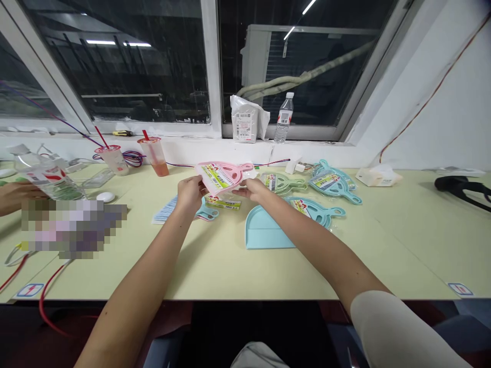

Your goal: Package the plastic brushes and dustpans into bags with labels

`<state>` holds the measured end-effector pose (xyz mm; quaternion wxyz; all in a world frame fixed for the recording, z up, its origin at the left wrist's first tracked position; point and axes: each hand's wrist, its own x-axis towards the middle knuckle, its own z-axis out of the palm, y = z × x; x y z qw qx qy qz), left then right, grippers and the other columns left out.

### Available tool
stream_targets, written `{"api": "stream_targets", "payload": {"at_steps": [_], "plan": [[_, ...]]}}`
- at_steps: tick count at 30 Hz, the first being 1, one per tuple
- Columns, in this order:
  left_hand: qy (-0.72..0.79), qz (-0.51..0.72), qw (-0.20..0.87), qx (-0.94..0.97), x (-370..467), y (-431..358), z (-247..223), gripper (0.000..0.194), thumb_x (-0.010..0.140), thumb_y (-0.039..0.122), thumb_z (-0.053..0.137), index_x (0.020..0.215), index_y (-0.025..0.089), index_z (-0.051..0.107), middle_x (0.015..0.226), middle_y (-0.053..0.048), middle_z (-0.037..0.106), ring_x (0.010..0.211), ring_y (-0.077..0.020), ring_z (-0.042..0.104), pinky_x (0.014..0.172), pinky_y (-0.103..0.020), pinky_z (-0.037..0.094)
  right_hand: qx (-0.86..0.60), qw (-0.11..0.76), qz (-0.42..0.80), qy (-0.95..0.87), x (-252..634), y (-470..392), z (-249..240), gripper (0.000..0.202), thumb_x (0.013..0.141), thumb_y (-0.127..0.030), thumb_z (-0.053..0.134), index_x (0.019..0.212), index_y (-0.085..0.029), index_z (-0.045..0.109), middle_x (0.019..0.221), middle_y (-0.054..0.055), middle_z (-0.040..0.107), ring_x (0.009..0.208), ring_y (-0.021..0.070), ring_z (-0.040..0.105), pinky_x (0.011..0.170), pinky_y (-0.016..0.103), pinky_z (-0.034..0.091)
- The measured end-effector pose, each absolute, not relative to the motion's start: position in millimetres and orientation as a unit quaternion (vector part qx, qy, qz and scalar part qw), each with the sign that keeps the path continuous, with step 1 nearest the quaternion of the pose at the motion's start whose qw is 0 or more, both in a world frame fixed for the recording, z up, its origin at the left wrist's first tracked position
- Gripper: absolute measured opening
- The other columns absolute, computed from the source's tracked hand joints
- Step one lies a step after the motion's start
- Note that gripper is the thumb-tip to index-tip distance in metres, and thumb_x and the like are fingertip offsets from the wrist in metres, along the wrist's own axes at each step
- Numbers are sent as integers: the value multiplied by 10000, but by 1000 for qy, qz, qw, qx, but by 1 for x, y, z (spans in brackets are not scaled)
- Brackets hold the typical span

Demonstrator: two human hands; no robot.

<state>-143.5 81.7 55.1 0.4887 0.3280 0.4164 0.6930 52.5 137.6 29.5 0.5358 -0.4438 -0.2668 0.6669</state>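
A pink dustpan set [220, 176] with a yellow-green label is held up over the table between both hands. My left hand [190, 194] grips its left edge, fingers closed on it. On the right, my right hand [251, 189] holds it near the handle, with some clear wrapping there. Beneath them on the table lie a blue-bristled brush [165, 209] and a loose label card [224, 203]. To the right sit a large blue dustpan [264, 230], a green set [286, 184] and another blue set [333, 183].
Two cups with red straws [155, 156] [112, 159] and a large bottle [49, 176] stand at the left, beside another person's hand [19, 197]. A water bottle [284, 118] and white package [245, 120] are on the sill. A black strap [464, 189] lies far right.
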Motion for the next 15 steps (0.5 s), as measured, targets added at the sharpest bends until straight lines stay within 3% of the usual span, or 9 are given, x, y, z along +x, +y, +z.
{"api": "stream_targets", "payload": {"at_steps": [9,15], "plan": [[424,691,484,329,-142,84,49,110,711,174,656,801,112,672,761,-105,716,690,-223,723,638,-348,605,-449,565,642,-259,42,152,16,364,673,-122,825,892,-203,545,690,-18,535,557,117,564,432,263,567],[421,691,484,333,-143,84,47,108,705,181,656,794,121,667,746,-98,711,679,-212,708,618,-333,593,-491,578,596,-264,37,158,16,409,581,-34,803,811,-219,521,501,-75,478,395,92,452,319,186,346]]}}
